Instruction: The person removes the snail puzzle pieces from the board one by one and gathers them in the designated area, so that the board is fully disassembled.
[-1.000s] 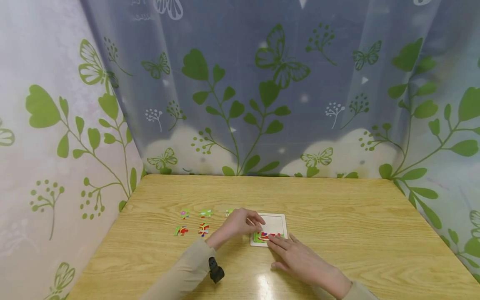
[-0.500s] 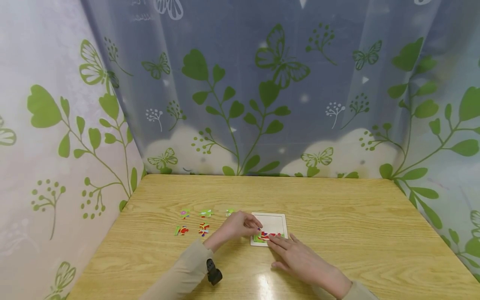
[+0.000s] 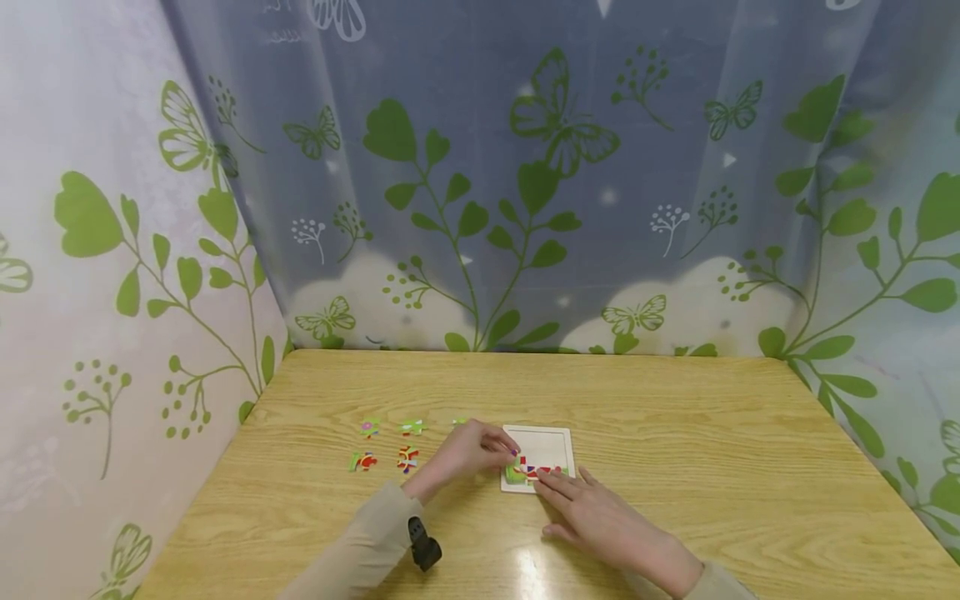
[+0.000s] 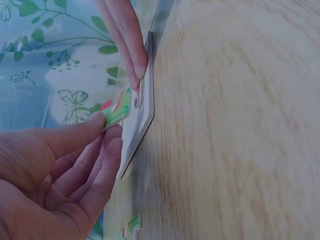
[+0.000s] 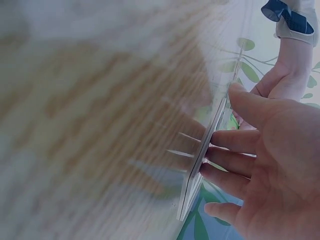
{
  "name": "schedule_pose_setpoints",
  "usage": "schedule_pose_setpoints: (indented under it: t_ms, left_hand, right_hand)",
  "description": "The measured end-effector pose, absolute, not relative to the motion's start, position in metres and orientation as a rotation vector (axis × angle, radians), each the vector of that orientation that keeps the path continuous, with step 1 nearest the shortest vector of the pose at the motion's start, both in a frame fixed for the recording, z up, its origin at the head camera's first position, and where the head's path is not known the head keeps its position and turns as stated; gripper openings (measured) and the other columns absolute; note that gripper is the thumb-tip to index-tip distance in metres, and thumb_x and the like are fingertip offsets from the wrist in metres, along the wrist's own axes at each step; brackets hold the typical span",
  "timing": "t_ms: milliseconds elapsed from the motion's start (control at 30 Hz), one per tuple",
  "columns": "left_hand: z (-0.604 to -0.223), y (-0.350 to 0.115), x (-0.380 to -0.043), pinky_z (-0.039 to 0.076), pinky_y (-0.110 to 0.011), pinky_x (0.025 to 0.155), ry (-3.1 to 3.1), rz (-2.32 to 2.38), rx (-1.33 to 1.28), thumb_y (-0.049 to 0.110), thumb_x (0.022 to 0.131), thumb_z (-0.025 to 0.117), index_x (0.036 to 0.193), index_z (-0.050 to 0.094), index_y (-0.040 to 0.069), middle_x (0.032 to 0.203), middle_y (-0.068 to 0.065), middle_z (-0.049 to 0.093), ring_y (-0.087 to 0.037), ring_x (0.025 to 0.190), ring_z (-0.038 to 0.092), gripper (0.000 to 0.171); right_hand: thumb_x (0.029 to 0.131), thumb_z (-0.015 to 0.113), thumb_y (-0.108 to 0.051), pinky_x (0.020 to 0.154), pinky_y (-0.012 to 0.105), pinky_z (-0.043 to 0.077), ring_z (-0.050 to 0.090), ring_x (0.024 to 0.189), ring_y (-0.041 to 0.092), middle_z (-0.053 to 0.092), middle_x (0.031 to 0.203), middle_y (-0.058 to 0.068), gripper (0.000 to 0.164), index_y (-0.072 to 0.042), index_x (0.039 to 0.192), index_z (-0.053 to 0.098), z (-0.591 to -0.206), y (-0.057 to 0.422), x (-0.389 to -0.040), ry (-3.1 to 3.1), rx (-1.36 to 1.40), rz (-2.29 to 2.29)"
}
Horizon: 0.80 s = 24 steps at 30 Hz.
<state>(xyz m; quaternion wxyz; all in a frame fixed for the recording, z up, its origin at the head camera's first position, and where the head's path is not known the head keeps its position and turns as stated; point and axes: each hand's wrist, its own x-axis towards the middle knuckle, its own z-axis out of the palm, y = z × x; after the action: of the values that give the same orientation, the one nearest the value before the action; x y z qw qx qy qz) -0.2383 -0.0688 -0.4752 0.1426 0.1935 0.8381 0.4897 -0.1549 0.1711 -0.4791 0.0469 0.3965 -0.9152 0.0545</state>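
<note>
Between thumb and fingers my left hand (image 3: 468, 452) pinches a green and red jigsaw piece (image 4: 116, 112), tilted over the left side of a pale square puzzle tray (image 3: 555, 430). In the tray's near part lie joined jigsaw pieces (image 3: 531, 471) in red, green and white. My right hand (image 3: 603, 518) rests its nearly straight fingertips on the near right part of the tray and its pieces. The right wrist view shows the tray edge-on under those fingers (image 5: 232, 161). My right fingers hide part of the joined pieces.
Left of the tray, several loose jigsaw pieces lie in two rows, including a red one (image 3: 407, 459) and a green one (image 3: 412, 427). One behind my left hand is partly hidden. The wooden table (image 3: 675, 433) meets a patterned curtain (image 3: 480, 208) at the back.
My left hand has drawn slightly left and toward me, and the pinched piece now shows more green beside the tray's left edge. The right hand has stayed still.
</note>
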Motion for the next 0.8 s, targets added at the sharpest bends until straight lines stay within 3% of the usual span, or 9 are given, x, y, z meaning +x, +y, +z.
schedule_pose_setpoints:
  t_ms: [267,567,800]
  left_hand:
    - [-0.473,-0.074,-0.237,0.062,-0.032,0.071,2.387,1.443,0.538,0.009,0.092,0.075,0.101,0.077,0.002,0.092,-0.007,0.077,-0.021,0.082,0.074,0.011]
    - [-0.474,-0.086,-0.238,0.061,-0.030,0.070,2.429,1.441,0.536,0.012,0.093,0.075,0.102,0.078,0.004,0.093,-0.005,0.077,-0.012,0.080,0.070,0.012]
    - [-0.471,-0.097,-0.236,0.061,-0.036,0.071,2.408,1.474,0.521,0.009,0.094,0.073,0.106,0.076,0.001,0.092,-0.008,0.076,-0.022,0.079,0.072,0.016]
  right_hand:
    - [0.100,0.062,-0.042,0.109,0.058,0.042,0.058,0.128,0.034,0.056,0.145,0.017,0.060,0.001,0.142,0.056,-0.479,0.170,-0.154,-2.789,1.205,0.153]
    - [0.099,0.062,-0.043,0.108,0.059,0.041,0.057,0.129,0.037,0.056,0.145,0.018,0.061,0.001,0.141,0.056,-0.479,0.169,-0.154,-2.791,1.212,0.166]
    - [0.099,0.063,-0.041,0.108,0.059,0.042,0.058,0.128,0.037,0.055,0.145,0.019,0.060,0.002,0.141,0.057,-0.480,0.171,-0.154,-2.774,1.213,0.170]
